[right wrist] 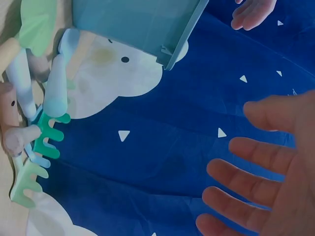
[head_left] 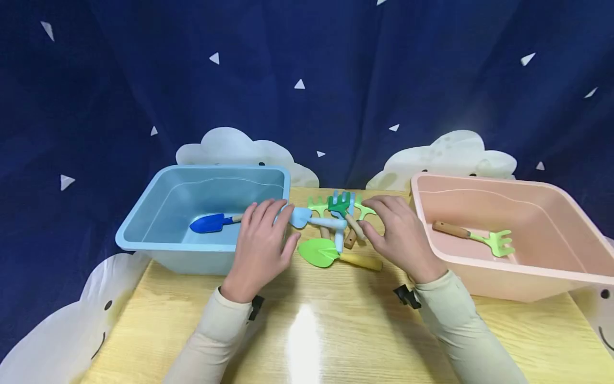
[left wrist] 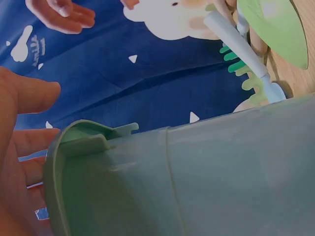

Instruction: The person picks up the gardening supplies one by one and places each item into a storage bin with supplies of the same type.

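Observation:
My left hand (head_left: 263, 245) hovers over the right front corner of the blue tub (head_left: 175, 247), fingers relaxed and holding nothing. Inside that tub lies a dark blue toy trowel (head_left: 208, 224), its handle partly hidden behind the hand. Between the two hands is a pile of toy garden tools. It has a light green spade (head_left: 318, 253) with a yellow handle, a light blue spade (head_left: 302, 216), a dark green rake (head_left: 339, 205) and light green rakes (head_left: 316, 207). My right hand (head_left: 403, 237) is raised just right of the pile, its fingers (right wrist: 246, 179) spread and empty.
A pink tub (head_left: 508, 270) stands at the right, holding a light green rake (head_left: 500, 244) with a wooden handle. Behind the wooden table (head_left: 355, 330) hangs a dark blue curtain (head_left: 345, 106) with white triangles and clouds.

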`<state>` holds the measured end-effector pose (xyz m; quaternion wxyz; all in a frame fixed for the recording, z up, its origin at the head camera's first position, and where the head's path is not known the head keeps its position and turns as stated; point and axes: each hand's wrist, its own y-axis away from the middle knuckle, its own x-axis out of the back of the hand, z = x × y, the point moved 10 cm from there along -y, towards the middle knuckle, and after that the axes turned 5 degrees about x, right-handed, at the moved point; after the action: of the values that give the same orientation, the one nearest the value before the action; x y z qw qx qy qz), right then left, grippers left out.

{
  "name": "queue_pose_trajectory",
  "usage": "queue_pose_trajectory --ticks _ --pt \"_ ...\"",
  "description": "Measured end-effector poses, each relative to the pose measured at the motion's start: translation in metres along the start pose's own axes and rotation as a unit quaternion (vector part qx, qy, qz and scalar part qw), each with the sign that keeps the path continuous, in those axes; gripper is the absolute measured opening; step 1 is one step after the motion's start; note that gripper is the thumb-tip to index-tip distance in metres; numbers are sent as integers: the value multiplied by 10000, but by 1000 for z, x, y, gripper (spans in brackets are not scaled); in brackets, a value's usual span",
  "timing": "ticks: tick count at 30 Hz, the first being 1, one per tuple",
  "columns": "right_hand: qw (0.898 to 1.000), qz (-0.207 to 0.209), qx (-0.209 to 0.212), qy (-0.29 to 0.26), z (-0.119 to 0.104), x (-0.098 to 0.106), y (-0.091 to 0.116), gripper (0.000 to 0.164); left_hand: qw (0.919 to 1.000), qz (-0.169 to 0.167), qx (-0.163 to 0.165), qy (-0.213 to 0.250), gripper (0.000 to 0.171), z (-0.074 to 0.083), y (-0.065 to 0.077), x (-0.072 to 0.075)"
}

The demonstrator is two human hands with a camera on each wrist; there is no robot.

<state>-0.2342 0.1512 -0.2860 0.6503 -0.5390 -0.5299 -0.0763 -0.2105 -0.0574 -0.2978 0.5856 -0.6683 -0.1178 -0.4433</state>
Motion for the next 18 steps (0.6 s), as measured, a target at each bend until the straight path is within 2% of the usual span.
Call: queue_pose_trajectory --ticks 8,18 --pt "9996 -283 88 41 -3 -9 -1 36 9998 110 100 104 41 -13 8 5" --pt "9996 -266 70 89 4 -4 2 34 9997 150 30 193 42 -24 11 9"
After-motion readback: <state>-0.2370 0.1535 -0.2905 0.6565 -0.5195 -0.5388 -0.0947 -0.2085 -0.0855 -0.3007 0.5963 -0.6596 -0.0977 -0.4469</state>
